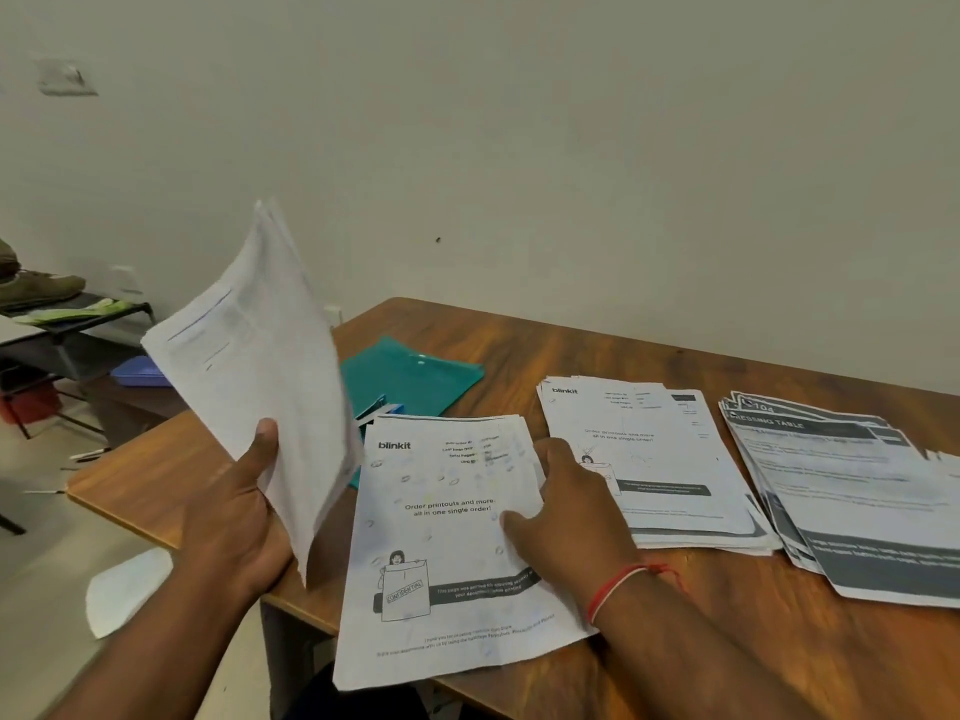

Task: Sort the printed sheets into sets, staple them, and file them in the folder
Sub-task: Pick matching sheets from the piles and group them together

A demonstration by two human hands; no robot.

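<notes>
Pinched between thumb and fingers, a sheaf of sheets (260,356) stands tilted in the left hand (244,511) over the table's (519,345) left end. The right hand (566,517) lies flat, holding nothing, on the near pile (447,537). A middle pile (649,459) and a right pile (857,485) lie beside it. A teal folder (410,376) lies farther back, with a blue stapler (379,410) at its near edge.

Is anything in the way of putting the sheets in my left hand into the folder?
Nothing lies on the visible part of the folder; only a stapler sits at its near edge, beside the held sheets.
</notes>
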